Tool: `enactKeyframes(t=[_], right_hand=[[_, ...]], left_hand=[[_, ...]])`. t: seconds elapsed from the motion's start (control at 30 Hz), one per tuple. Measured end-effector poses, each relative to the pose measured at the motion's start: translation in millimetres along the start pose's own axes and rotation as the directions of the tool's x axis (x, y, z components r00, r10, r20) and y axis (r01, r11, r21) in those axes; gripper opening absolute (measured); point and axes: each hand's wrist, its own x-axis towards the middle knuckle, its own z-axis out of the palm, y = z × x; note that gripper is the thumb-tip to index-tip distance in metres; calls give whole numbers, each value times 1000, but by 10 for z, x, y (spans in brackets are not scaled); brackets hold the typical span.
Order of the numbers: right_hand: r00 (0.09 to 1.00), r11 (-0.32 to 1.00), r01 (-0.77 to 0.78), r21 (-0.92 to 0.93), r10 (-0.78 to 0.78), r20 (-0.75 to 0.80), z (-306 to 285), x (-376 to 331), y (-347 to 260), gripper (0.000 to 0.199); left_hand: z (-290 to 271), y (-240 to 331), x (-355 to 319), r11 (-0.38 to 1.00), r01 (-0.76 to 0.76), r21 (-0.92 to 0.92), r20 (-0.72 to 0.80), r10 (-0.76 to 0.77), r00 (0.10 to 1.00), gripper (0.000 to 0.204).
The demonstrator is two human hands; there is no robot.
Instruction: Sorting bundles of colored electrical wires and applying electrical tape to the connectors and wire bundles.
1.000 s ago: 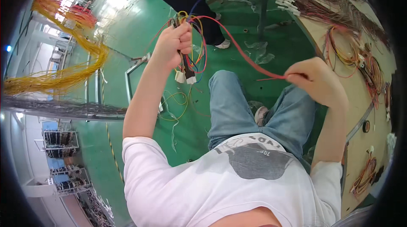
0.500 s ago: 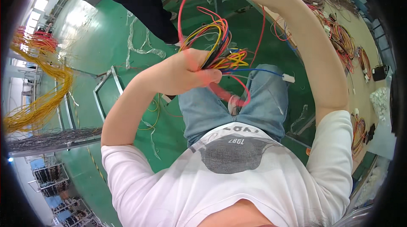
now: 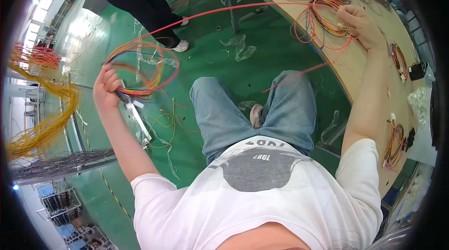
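Wires (image 3: 140,70), a looped multicoloured bundle, are gripped in the left hand (image 3: 106,92), raised at the left above the green floor (image 3: 262,63). One red wire (image 3: 224,9) stretches right to the right hand (image 3: 358,23), closed on it over the tabletop (image 3: 355,65). Another person (image 3: 140,2) stands farther off.

At twelve o'clock, on the green floor just left of the bench edge: crumpled clear bags (image 3: 238,46). Near centre, between the knees: another clear wrapper (image 3: 245,105), small and flattened. At three o'clock, low on the floor beside the bench: a clear film scrap (image 3: 334,126). At three o'clock by the rim, on the bench: a lumpy white bag (image 3: 417,103), and just above it a small black box (image 3: 416,70), face too small to read.
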Motion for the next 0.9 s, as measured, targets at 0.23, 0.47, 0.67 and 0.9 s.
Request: enactKeyframes(t=[0.23,0.47,0.67,0.9], right_hand=[[988,615,98,-783,34,150,1147,294,146,21],[834,677,527,-514,-297,464,2112,67,-877,20],[940,728,314,-609,-150,305,1915,-74,-854,20],[770,486,635,-600,-347,535,1583,-420,-1118,16]], left_hand=[[78,96,39,925,-254,283,-112,295,949,7],[1172,-983,91,698,16,716,17,-40,999,15],[1249,-1452,93,676,249,694,137,-463,876,15],[1376,-1584,-151,110,-184,977,198,-790,580,17]])
